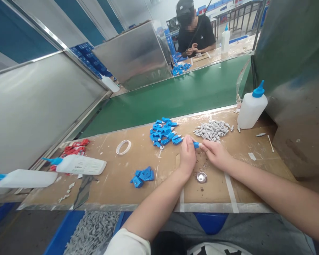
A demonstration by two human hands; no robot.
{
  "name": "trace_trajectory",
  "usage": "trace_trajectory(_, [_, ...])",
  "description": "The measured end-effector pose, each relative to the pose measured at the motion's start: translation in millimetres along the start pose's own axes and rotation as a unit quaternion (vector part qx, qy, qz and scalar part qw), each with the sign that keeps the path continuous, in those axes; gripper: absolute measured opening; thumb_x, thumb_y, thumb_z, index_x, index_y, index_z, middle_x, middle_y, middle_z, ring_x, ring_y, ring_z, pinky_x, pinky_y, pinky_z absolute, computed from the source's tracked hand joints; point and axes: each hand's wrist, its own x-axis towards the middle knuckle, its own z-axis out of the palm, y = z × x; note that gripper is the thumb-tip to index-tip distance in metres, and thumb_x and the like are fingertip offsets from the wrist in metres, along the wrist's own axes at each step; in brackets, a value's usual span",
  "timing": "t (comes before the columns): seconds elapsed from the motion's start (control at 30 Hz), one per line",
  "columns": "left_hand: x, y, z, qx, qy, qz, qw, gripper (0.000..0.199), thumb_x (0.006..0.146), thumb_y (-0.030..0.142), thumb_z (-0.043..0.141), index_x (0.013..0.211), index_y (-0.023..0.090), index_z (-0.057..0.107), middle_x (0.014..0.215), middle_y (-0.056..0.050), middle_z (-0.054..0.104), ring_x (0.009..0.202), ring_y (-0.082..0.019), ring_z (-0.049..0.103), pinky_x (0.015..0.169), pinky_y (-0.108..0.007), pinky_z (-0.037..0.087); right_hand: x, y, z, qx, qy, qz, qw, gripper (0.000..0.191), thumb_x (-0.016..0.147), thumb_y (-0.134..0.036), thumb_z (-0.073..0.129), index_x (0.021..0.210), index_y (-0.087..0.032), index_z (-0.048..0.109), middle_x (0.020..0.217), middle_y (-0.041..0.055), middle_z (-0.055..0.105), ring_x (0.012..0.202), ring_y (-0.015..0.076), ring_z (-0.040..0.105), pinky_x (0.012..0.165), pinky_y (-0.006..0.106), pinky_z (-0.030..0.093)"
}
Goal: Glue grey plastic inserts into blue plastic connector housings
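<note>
My left hand [188, 153] is closed around a small blue plastic part [196, 145], whose end shows between my two hands. At that end, the fingers of my right hand [214, 152] pinch a small pale grey piece [200, 145] against it. Just beyond my left hand lies a heap of blue parts [162, 131], some with pale tips. A pile of small grey pieces [212, 130] sits behind my right hand. Nearer me, below the hands, a small round dish [201, 177] holds shiny clear liquid, with droplets around it.
Several blue blocks [143, 176], a tape roll [123, 147] and red parts [76, 148] lie to the left, near two lying bottles [81, 165]. An upright bottle [251, 108] stands right. Behind runs a green belt [175, 94]; a co-worker [195, 33] sits across it.
</note>
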Motion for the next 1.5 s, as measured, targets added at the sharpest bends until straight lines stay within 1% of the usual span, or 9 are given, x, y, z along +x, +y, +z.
trace_trajectory(0.23, [7, 14, -9.3, 0.025, -0.036, 0.054, 0.998, 0.048, 0.109, 0.057, 0.026, 0.088, 0.023, 0.051, 0.079, -0.003, 0.059, 0.074, -0.019, 0.058, 0.07, -0.032, 0.043, 11, 7, -20, -0.046, -0.048, -0.022, 0.998, 0.045, 0.107, -0.052, 0.036, 0.077, -0.022, 0.05, 0.073, 0.0024, 0.061, 0.07, 0.0179, 0.055, 0.065, 0.027, 0.035])
trace_trajectory(0.43, [11, 29, -74.3, 0.271, -0.066, -0.015, 0.96, 0.026, 0.103, 0.051, 0.053, 0.103, 0.026, 0.057, 0.087, -0.003, 0.067, 0.079, -0.024, 0.063, 0.066, -0.031, 0.035, 20, 16, -46, -0.189, 0.074, -0.006, 0.979, 0.028, 0.107, -0.038, 0.047, 0.103, -0.023, 0.07, 0.099, 0.0067, 0.071, 0.085, 0.0215, 0.062, 0.068, 0.029, 0.035])
trace_trajectory(0.6, [15, 4, -128.9, 0.383, -0.106, -0.097, 0.912, 0.018, 0.095, 0.041, 0.068, 0.102, 0.025, 0.063, 0.088, -0.004, 0.07, 0.084, -0.026, 0.066, 0.067, -0.031, 0.037, 24, 25, -39, -0.314, 0.015, -0.094, 0.945, 0.014, 0.098, -0.026, 0.065, 0.106, -0.022, 0.075, 0.106, 0.0106, 0.064, 0.095, 0.0247, 0.06, 0.076, 0.032, 0.04])
trace_trajectory(0.77, [26, -19, -124.2, 0.413, -0.111, -0.018, 0.904, 0.017, 0.092, 0.035, 0.073, 0.103, 0.022, 0.071, 0.116, -0.009, 0.064, 0.108, -0.027, 0.064, 0.087, -0.033, 0.048, 28, 29, -37, -0.348, 0.007, -0.104, 0.932, 0.015, 0.099, -0.021, 0.061, 0.099, -0.018, 0.076, 0.106, 0.0124, 0.064, 0.1, 0.0266, 0.059, 0.084, 0.035, 0.042])
trace_trajectory(0.87, [27, -7, -129.1, 0.432, -0.083, 0.004, 0.898, 0.03, 0.094, 0.039, 0.072, 0.119, 0.024, 0.069, 0.12, -0.01, 0.061, 0.108, -0.027, 0.064, 0.087, -0.034, 0.049, 27, 30, -40, -0.36, 0.006, -0.108, 0.927, 0.017, 0.1, -0.02, 0.059, 0.098, -0.018, 0.076, 0.104, 0.0116, 0.065, 0.097, 0.0253, 0.06, 0.082, 0.034, 0.041])
trace_trajectory(1.0, [14, 29, -175.2, 0.463, -0.033, 0.042, 0.885, 0.025, 0.101, 0.042, 0.06, 0.114, 0.024, 0.07, 0.118, -0.008, 0.065, 0.111, -0.026, 0.063, 0.092, -0.035, 0.047, 26, 33, -40, -0.388, 0.034, -0.12, 0.913, 0.022, 0.097, -0.026, 0.064, 0.114, -0.016, 0.074, 0.109, 0.013, 0.063, 0.097, 0.0265, 0.059, 0.082, 0.034, 0.041])
trace_trajectory(1.13, [-13, 44, -219.4, 0.516, -0.171, -0.028, 0.839, 0.026, 0.094, 0.045, 0.069, 0.112, 0.026, 0.072, 0.111, -0.006, 0.072, 0.106, -0.028, 0.066, 0.085, -0.035, 0.046, 27, 38, -38, -0.414, 0.045, -0.122, 0.901, 0.023, 0.097, -0.031, 0.066, 0.11, -0.016, 0.075, 0.112, 0.0146, 0.062, 0.098, 0.0286, 0.056, 0.083, 0.036, 0.041])
trace_trajectory(1.23, [-32, 35, -224.8, 0.529, -0.256, -0.034, 0.808, 0.031, 0.092, 0.043, 0.07, 0.118, 0.026, 0.071, 0.119, -0.007, 0.072, 0.114, -0.03, 0.064, 0.092, -0.038, 0.045, 28, 39, -38, -0.415, 0.045, -0.128, 0.9, 0.017, 0.097, -0.03, 0.064, 0.1, -0.017, 0.076, 0.111, 0.0139, 0.063, 0.098, 0.0284, 0.055, 0.084, 0.036, 0.039])
trace_trajectory(1.5, [-41, 1, -213.4, 0.486, -0.21, -0.029, 0.848, 0.016, 0.095, 0.035, 0.059, 0.094, 0.022, 0.069, 0.103, -0.007, 0.074, 0.101, -0.028, 0.068, 0.086, -0.037, 0.046, 28, 37, -37, -0.401, 0.033, -0.146, 0.904, 0.018, 0.097, -0.032, 0.067, 0.109, -0.021, 0.076, 0.116, 0.0123, 0.063, 0.102, 0.0279, 0.054, 0.087, 0.038, 0.038])
